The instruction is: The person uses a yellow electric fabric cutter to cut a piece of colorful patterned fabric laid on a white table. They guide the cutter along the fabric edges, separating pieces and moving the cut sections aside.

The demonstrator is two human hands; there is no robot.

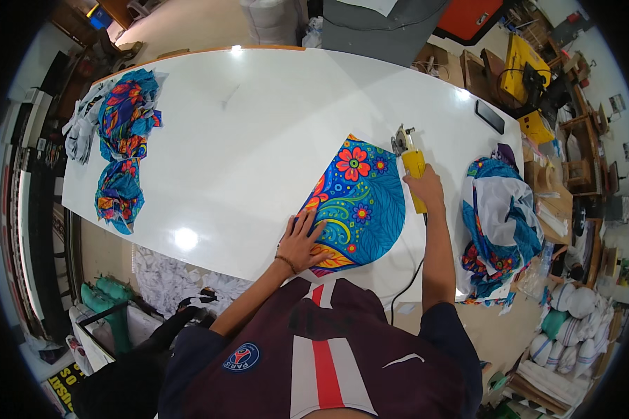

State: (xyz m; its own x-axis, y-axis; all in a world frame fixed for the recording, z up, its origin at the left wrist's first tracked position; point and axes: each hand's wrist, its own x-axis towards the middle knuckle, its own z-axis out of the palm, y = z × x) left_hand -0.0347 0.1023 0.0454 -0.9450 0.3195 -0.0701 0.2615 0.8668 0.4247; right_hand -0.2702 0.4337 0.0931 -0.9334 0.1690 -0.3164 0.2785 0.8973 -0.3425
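A cut piece of blue floral fabric [360, 202], with red and orange flowers and a rounded right edge, lies flat on the white table [217, 153] before me. My left hand [301, 241] rests on its lower left part, fingers spread, a beaded bracelet at the wrist. In my right hand [425, 187] is a yellow handheld electric rotary cutter [414, 164], gripped round its body. Its metal head [401, 140] stands at the fabric's upper right corner; whether the blade touches the cloth I cannot tell. A black cord [405, 288] trails from it toward me.
Crumpled floral fabric [124, 119] lies on the table's left end with white scraps [84, 129]. A heap of floral and white cloth [500, 216] sits at the right end, below a black phone [490, 116]. White scraps [164, 283] cover the floor at lower left.
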